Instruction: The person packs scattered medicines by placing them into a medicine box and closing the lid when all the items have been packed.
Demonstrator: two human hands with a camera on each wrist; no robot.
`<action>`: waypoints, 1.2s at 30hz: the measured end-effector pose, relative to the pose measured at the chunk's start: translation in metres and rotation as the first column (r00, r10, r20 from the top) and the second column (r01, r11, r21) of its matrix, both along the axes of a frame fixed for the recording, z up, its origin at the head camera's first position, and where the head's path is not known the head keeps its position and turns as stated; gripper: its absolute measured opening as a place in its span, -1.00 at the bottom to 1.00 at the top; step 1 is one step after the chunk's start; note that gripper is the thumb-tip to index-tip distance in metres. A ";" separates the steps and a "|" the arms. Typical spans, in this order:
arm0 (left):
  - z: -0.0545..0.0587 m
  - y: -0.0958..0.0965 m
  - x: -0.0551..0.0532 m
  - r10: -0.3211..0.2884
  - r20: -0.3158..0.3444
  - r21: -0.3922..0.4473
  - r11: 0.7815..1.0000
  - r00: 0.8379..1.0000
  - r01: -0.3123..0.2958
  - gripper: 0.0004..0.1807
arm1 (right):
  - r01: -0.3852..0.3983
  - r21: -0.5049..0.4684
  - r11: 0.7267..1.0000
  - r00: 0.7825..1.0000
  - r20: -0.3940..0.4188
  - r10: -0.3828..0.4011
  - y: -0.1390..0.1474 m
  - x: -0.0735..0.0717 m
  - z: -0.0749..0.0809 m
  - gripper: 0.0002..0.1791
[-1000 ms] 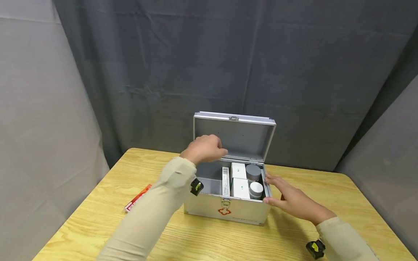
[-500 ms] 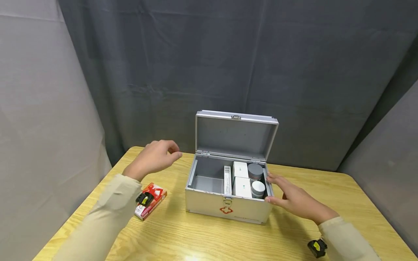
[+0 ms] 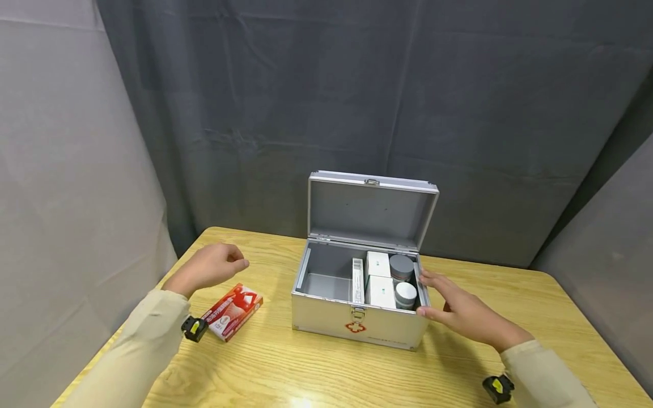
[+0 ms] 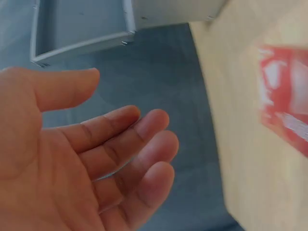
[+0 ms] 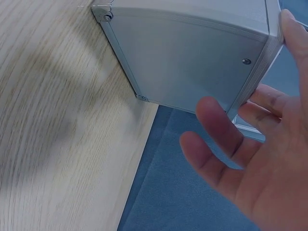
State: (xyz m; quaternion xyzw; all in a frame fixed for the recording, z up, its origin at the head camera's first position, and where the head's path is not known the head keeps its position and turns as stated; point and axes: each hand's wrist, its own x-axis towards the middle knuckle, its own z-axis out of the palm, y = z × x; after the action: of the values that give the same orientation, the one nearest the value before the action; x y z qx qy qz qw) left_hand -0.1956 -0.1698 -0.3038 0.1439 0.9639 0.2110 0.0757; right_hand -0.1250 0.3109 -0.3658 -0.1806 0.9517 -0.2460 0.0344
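Observation:
A silver first-aid case (image 3: 326,318) stands on the table with its lid (image 3: 372,212) raised. Its right half holds two white boxes (image 3: 380,291), a thin white carton (image 3: 357,281), a grey-lidded jar (image 3: 401,266) and a white-lidded jar (image 3: 405,293). My right hand (image 3: 461,311) rests on the case's right rim, fingers relaxed; the right wrist view shows its fingertips at the edge. Above the table at left hovers my left hand (image 3: 208,267), holding nothing, its fingers loosely bent in the left wrist view. Just below it lies a flat red-and-white medicine box (image 3: 234,311).
The wooden table (image 3: 316,374) has rounded far corners. A dark grey curtain (image 3: 285,113) hangs behind it, and pale cloth walls (image 3: 66,170) stand at both sides. A black wrist camera (image 3: 194,328) sits on each sleeve.
My left hand has swung left from above the case to over the red-and-white medicine box, which has come into fuller view. My right hand has stayed at the case's rim.

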 end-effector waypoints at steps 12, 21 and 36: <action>-0.059 -0.013 0.005 0.138 0.178 -0.121 0.986 0.974 -0.117 -0.27 | -0.005 0.037 0.999 0.999 -0.045 0.007 0.001 0.001 0.002 -0.20; -0.082 -0.021 0.011 0.194 0.250 -0.250 0.959 0.949 -0.130 -0.55 | -0.008 0.057 0.998 0.998 -0.064 0.012 0.001 0.004 0.003 -0.21; -0.090 -0.012 0.006 0.266 0.195 -0.219 0.950 0.944 -0.223 -0.60 | 0.016 0.063 0.998 0.999 -0.044 -0.013 0.007 0.004 0.004 -0.18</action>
State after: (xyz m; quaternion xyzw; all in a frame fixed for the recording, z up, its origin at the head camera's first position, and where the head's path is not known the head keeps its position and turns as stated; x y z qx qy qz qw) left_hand -0.1896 -0.1822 -0.3943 -0.0098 0.9757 0.1384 0.1698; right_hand -0.1210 0.3182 -0.3616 -0.1780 0.9608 -0.2120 0.0174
